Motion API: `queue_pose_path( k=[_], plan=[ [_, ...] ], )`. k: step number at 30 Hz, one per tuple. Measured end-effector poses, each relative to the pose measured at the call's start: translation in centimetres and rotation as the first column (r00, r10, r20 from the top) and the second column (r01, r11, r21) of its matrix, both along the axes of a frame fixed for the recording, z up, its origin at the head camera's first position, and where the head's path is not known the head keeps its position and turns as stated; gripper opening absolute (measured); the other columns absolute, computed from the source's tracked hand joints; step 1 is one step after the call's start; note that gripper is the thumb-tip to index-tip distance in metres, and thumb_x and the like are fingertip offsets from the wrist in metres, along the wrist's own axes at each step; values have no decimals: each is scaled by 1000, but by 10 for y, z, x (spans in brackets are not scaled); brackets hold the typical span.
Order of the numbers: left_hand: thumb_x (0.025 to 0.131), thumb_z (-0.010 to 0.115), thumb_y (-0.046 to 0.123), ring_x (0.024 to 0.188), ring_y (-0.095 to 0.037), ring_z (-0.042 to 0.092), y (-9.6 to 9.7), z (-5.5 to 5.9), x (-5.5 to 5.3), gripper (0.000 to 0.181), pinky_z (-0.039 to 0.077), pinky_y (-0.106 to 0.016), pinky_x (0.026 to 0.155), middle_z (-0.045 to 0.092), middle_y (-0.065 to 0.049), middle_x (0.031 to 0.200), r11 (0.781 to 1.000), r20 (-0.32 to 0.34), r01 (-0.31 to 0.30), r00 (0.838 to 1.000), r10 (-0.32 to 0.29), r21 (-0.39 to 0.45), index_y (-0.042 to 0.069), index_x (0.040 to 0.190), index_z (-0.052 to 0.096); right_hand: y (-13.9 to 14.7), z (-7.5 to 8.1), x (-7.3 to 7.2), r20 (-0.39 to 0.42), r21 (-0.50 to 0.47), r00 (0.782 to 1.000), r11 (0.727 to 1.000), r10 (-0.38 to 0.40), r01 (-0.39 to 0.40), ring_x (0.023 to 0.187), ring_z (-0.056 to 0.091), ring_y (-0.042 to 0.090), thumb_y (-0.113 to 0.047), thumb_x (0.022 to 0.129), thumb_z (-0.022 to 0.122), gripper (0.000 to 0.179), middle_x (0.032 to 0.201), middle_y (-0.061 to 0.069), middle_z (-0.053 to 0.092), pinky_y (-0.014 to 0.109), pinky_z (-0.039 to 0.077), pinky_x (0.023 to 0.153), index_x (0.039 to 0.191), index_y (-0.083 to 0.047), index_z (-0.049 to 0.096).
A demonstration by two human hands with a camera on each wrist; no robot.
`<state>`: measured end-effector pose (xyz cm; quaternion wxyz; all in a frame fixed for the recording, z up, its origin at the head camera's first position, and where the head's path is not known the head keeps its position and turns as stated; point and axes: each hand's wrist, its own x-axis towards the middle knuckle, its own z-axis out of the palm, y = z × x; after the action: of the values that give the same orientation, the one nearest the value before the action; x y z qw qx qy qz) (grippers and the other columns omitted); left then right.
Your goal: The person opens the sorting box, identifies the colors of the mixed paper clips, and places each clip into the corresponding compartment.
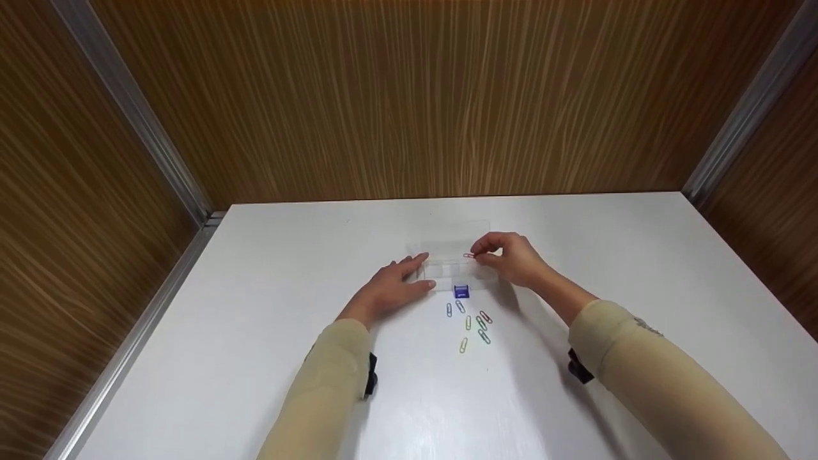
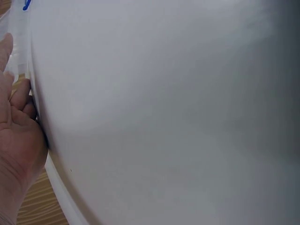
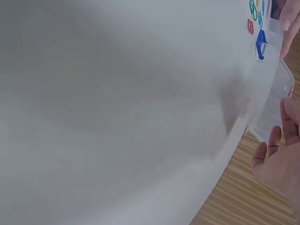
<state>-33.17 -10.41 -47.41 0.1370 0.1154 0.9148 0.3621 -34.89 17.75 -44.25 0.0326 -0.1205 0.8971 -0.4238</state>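
While the left hand (image 1: pixel 395 284) is resting, fingers extended, at the left end of the clear box (image 1: pixel 441 270), the right hand (image 1: pixel 514 259) is pinching one red paper clip (image 1: pixel 468 255) between thumb and fingertips. Box: lying on the white table (image 1: pixel 255 319), lid (image 1: pixel 455 231) standing open on the far side, blue latch (image 1: pixel 461 291) facing near. Held clip: hanging over the box, contact unclear. Loose paper clips (image 1: pixel 468 322), blue, yellow, green and red: lying in front of the latch. Step in hand, as judged: loading clips. Next move: apparently calling for lowering this one, then relaxing the pinch while steadying the box
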Motion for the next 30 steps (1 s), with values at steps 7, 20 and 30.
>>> queue_pose_path(
  k=[7,20,30],
  plan=[
    [100,61,63,163,-32,11,3,1,-2,68,13,-59,128,28,8,174,1000,3,1,1000,-1,-18,51,163,36,-1,-5,-6,-12,5,1000,1000,-1,1,110,61,30,-3,102,69,16,115,12,74,45,49,100,116,-4,76],
    [100,60,64,163,-32,11,4,3,-2,69,12,-58,128,27,7,174,1000,4,11,1000,-11,-27,50,164,35,11,1,8,-50,-16,999,1000,-2,1,112,60,29,-7,101,71,20,114,9,75,44,43,99,119,-3,76],
    [100,62,63,163,-33,12,1,3,-3,71,12,-57,129,27,5,174,1000,5,14,1000,-14,-19,49,164,35,28,-2,40,-100,5,992,997,74,-74,102,61,25,-8,98,75,13,104,1,75,42,43,93,111,-6,80]
  ],
)
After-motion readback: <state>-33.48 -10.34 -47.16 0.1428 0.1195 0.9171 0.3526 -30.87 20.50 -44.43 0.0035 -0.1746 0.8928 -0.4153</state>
